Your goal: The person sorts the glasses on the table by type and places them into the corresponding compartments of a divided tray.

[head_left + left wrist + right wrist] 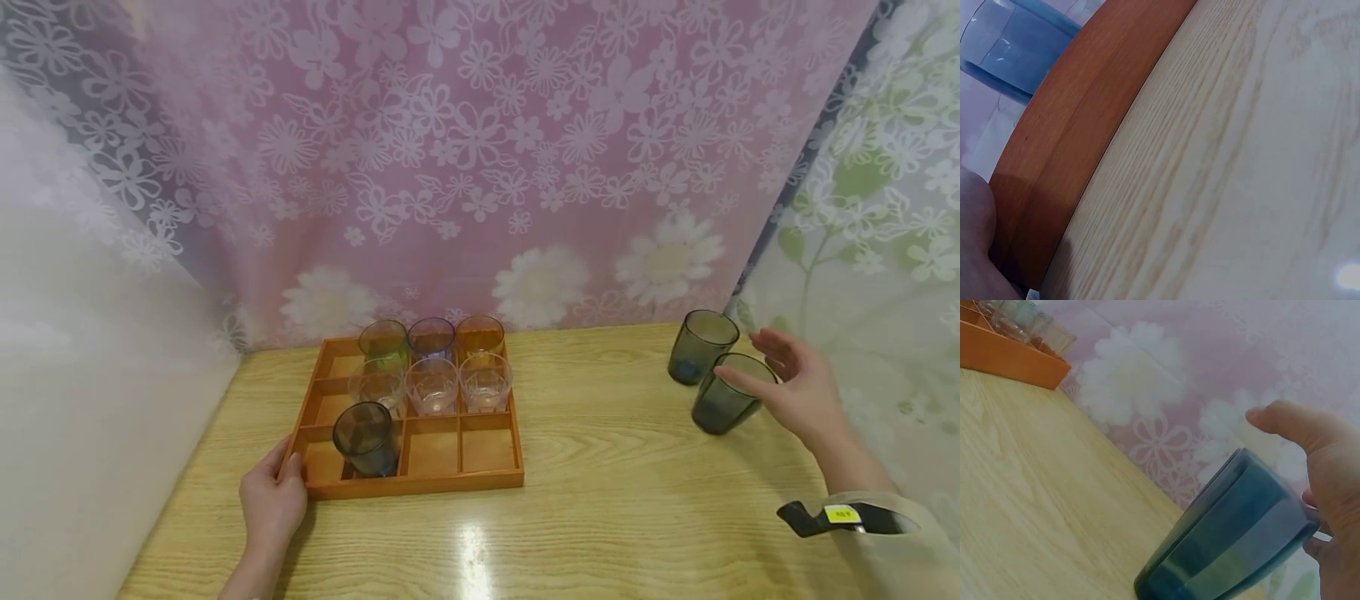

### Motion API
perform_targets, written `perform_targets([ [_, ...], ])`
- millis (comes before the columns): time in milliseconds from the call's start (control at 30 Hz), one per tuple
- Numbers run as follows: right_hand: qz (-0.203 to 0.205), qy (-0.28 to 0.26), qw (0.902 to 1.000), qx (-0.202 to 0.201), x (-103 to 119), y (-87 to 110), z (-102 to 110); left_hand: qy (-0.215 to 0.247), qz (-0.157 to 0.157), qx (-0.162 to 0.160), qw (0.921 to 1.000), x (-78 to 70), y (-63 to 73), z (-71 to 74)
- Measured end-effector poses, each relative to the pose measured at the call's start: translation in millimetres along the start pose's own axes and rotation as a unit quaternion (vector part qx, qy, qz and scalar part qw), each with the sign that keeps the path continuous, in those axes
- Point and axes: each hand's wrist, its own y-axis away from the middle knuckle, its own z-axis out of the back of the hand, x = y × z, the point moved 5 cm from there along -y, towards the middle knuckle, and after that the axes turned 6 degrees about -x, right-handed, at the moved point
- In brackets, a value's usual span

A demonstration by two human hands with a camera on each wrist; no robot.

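My left hand (276, 496) grips the front left corner of a wooden divided tray (420, 484), thumb at its side wall. In the front row of the tray a dark grey glass (366, 442) stands tilted across a divider. My right hand (802, 396) is spread at another dark grey glass (720, 407) on the right of the table. In the right wrist view the thumb (1279, 419) is raised apart from that glass, while the other fingers are partly hidden behind it. A third grey glass (697, 350) stands just behind.
Green (384, 340), blue (432, 337) and amber (481, 335) glasses fill part of the tray's back row. Several clear glasses (432, 387) stand in the middle row. Flowered curtains (525, 208) hang behind the wood-grain table (600, 467) and at its sides.
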Motion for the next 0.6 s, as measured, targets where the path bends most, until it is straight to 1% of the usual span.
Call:
perform_targets([
  [67, -0.001, -0.009, 0.9999, 0.006, -4, 3.5, -1, 0.003, -0.001, -0.003, 1.0, -0.8, 0.0, -0.2],
  [300, 0.005, -0.04, 0.9991, -0.012, -21, 11.5, -10, 0.001, -0.004, -0.005, 1.0, -0.8, -0.3, -0.2],
  [467, 0.003, -0.064, 0.9979, -0.009, -30, 16.5, -18, 0.001, -0.004, -0.006, 1.0, 0.4, -0.3, -0.2],
  [600, -0.013, -0.085, 0.9962, -0.012, -38, 19.2, -25, 0.003, -0.005, -0.007, 1.0, 1.3, -1.0, -0.9],
])
